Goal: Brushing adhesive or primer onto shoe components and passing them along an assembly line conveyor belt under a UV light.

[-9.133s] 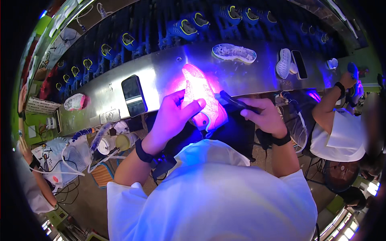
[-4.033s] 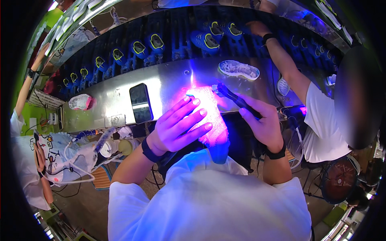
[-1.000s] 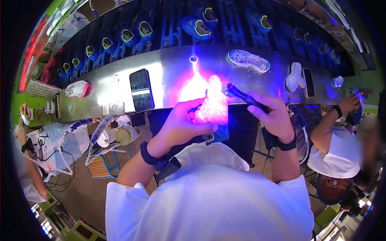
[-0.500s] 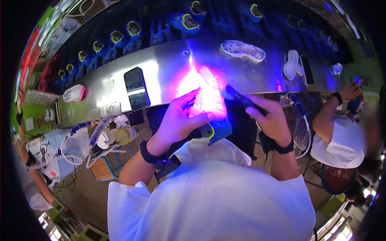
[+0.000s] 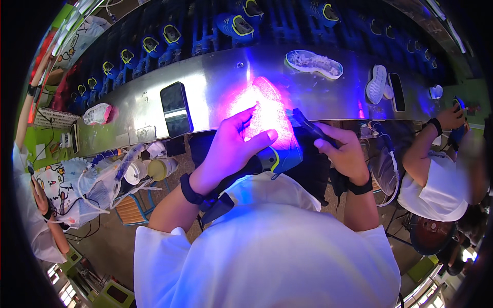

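A blue shoe upper (image 5: pixel 288 155) with a yellow-green collar edge lies under a bright pink-violet glow at the front edge of the metal bench. My left hand (image 5: pixel 233 143) grips it from the left side, thumb across its near part and fingers at its edge. Glare washes out the shoe's middle surface. In my right hand (image 5: pixel 344 151) is a brush (image 5: pixel 314 128) with a dark handle, its bristle end close to the shoe's right side. Whether the bristles touch the shoe I cannot tell.
A loose shoe sole (image 5: pixel 314 64) lies beyond the shoe, another white sole (image 5: pixel 376 84) to the right. Phones (image 5: pixel 176 109) rest on the metal bench (image 5: pixel 210 59). Blue shoes (image 5: pixel 236 25) stand along a dark conveyor behind. A co-worker (image 5: pixel 436 169) is at the right, with others at the left.
The view has shifted slightly. The shoe is tilted a little more to the right at its near end, and the brush sits nearer its side, less blurred.
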Motion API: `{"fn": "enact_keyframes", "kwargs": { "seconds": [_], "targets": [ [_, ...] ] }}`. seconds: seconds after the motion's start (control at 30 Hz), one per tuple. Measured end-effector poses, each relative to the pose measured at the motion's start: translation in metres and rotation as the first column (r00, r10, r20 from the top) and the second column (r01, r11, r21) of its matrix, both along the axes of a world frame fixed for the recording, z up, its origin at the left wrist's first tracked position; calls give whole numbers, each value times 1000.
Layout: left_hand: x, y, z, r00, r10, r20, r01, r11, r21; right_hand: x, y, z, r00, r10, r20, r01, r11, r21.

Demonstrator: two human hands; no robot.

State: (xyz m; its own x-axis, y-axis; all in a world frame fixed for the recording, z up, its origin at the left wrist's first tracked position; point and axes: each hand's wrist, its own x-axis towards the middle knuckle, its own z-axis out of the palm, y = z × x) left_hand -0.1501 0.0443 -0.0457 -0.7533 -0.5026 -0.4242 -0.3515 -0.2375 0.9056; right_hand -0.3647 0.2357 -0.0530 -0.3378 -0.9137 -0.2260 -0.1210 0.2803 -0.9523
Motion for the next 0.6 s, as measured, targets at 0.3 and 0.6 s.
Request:
{"fn": "enact_keyframes", "kwargs": {
  "seconds": [0.3,0.6],
  "targets": [
    [-9,-1,0,985,111,-135,-117,992,-40,-10,20,18,993,67,102,-79,990,118],
    [2,-7,-1,966,202,-161,-182,974,132,7,11,29,935,79,-346,-76,997,24]
  ]
}}
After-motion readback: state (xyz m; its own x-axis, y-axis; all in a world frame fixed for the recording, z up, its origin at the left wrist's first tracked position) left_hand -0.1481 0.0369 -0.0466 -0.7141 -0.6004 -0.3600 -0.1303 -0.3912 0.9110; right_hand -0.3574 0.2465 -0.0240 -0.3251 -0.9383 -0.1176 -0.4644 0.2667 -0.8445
